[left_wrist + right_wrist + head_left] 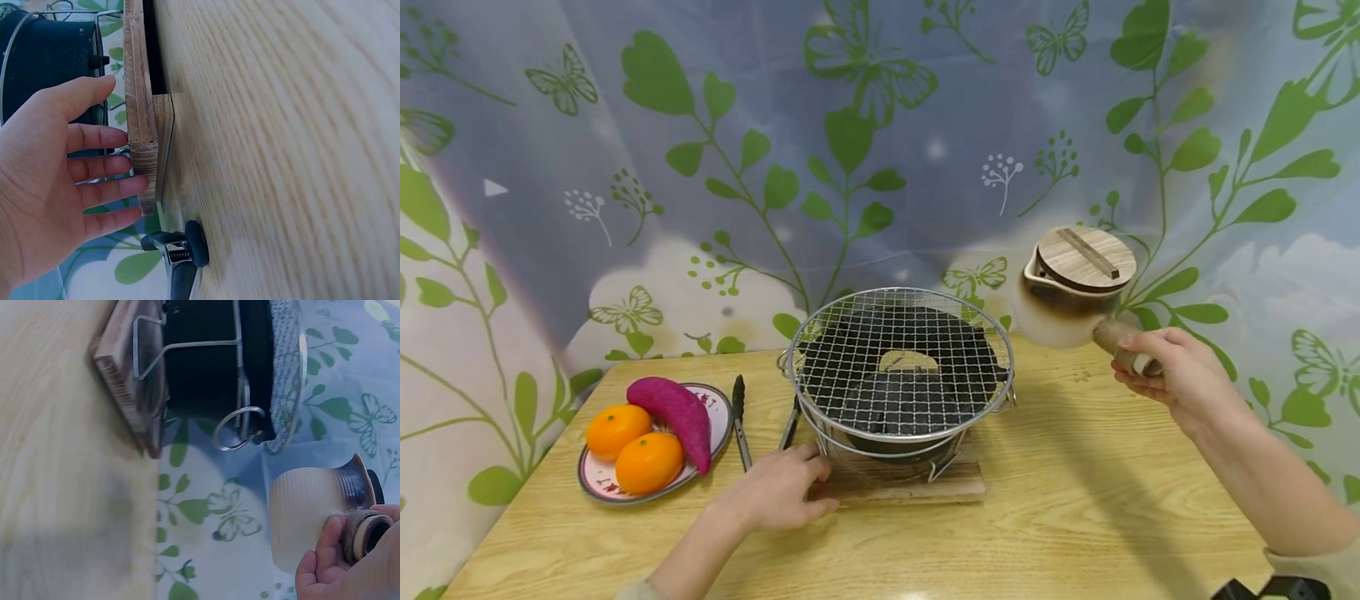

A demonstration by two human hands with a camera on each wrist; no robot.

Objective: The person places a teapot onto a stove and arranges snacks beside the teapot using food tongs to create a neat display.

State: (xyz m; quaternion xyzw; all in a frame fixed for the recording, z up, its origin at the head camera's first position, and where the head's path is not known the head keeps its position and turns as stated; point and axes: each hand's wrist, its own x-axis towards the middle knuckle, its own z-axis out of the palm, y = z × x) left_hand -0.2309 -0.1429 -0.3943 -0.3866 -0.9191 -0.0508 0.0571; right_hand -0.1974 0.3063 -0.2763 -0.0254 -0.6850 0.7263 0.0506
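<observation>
My right hand (pixel 1180 367) grips the wrapped side handle of a cream and brown ceramic teapot (pixel 1060 312), held up in the air right of the grill. A round wooden lid (pixel 1086 257) sits on the pot. In the right wrist view, the teapot (pixel 306 506) hangs apart from the stove. My left hand (pixel 782 492) is at the left front corner of the wooden board (pixel 910 490) under the black charcoal stove (pixel 200 356). Its fingers (pixel 103 165) are extended beside the board's edge in the left wrist view. A round wire grill net (pixel 902 367) covers the stove.
Left stands a plate (pixel 721 417) with two orange fruits (pixel 650 463) and a purple sweet potato (pixel 673 412). Black-tipped tongs (pixel 740 421) lie between plate and stove, with another dark-handled tool (pixel 790 423) beside the board. A leaf-patterned curtain (pixel 925 167) hangs behind the wooden table (pixel 1060 492).
</observation>
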